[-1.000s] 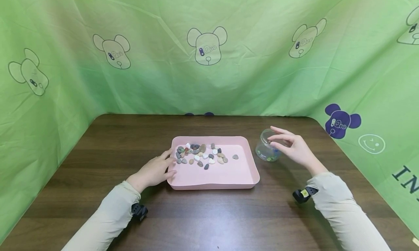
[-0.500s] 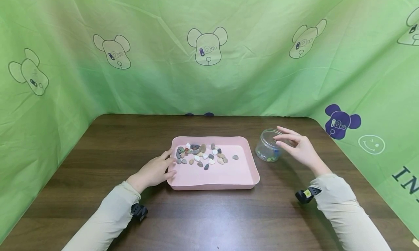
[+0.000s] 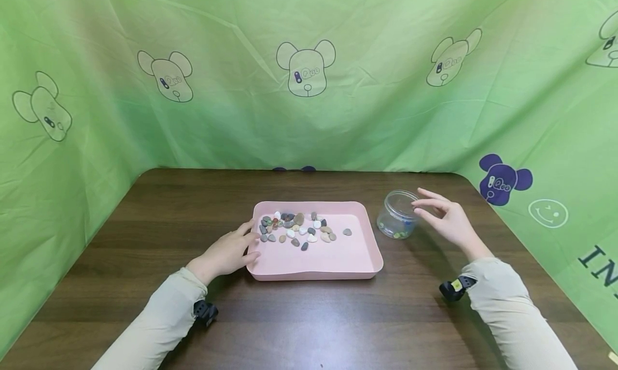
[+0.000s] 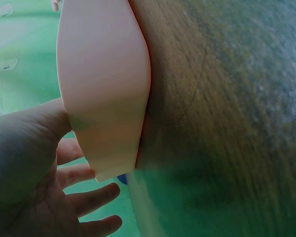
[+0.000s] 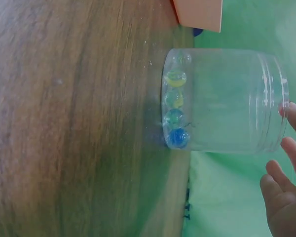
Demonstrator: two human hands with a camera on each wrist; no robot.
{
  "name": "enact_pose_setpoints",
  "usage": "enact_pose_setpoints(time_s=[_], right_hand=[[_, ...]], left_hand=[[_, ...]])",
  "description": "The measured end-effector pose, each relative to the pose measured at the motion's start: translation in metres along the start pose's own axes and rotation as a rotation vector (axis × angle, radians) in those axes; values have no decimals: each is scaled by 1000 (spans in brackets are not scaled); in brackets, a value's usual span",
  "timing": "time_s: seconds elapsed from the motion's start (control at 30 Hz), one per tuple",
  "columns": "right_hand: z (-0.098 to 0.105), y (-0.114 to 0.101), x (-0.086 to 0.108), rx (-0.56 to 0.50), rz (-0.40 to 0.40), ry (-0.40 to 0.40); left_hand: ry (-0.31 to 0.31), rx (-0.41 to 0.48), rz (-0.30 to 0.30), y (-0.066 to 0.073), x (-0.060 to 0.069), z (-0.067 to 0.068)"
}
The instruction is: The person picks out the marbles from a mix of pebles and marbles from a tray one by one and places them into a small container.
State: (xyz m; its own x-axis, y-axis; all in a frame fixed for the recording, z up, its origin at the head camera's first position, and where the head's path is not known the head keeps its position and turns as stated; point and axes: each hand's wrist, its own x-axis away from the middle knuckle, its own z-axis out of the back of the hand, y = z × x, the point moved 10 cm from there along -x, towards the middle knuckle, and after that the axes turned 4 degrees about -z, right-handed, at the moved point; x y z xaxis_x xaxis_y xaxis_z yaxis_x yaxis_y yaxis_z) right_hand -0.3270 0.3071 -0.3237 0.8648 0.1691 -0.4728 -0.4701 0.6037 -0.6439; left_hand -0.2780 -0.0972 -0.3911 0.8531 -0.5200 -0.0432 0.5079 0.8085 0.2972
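My left hand (image 3: 227, 254) rests on the left rim of a shallow pink tray (image 3: 333, 263), its fingers over the edge. The thumb lies against the tray wall in the left wrist view. Several pebbles (image 3: 299, 219) lie in the tray, with reddish marbles (image 3: 276, 220) among them at the left. My right hand (image 3: 444, 220) is at the right side of a clear jar's mouth. Its thumb and index finger appear to pinch a small reddish marble (image 5: 281, 109), mostly hidden. Blue, green and yellow marbles (image 5: 175, 98) line the bottom of the upright jar (image 5: 222, 98).
Both things stand on a dark wooden table (image 3: 309, 322), the jar just right of the tray. A green cloth (image 3: 309, 128) with printed bear heads hangs behind and at the sides. One grey pebble (image 3: 347, 231) lies apart at the tray's right.
My right hand has moved right, from over the jar's mouth to its right rim, with the thumb and index finger held alike. The left hand, tray and jar stay put.
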Motion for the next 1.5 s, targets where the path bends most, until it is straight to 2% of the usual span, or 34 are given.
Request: enact_pose_setpoints(time_s=[0.13, 0.33, 0.5, 0.67, 0.9, 1.07, 1.23, 1.5], right_hand=[[2, 14, 0, 18, -36, 13], [3, 25, -1, 49, -103, 14], [2, 27, -1, 74, -150, -3], [1, 27, 1, 41, -190, -25], [2, 28, 0, 13, -204, -18], [2, 15, -5, 0, -172, -5], [-5, -8, -15, -26, -109, -10], [-31, -43, -29, -25, -54, -102]], left_hand=[[1, -1, -4, 2, 0, 1], [2, -4, -11, 4, 1, 3], [8, -6, -17, 4, 1, 3], [8, -6, -17, 4, 1, 4], [5, -9, -21, 4, 0, 3], [3, -4, -18, 4, 0, 2], [4, -6, -19, 5, 1, 3], [3, -4, -14, 4, 1, 3]])
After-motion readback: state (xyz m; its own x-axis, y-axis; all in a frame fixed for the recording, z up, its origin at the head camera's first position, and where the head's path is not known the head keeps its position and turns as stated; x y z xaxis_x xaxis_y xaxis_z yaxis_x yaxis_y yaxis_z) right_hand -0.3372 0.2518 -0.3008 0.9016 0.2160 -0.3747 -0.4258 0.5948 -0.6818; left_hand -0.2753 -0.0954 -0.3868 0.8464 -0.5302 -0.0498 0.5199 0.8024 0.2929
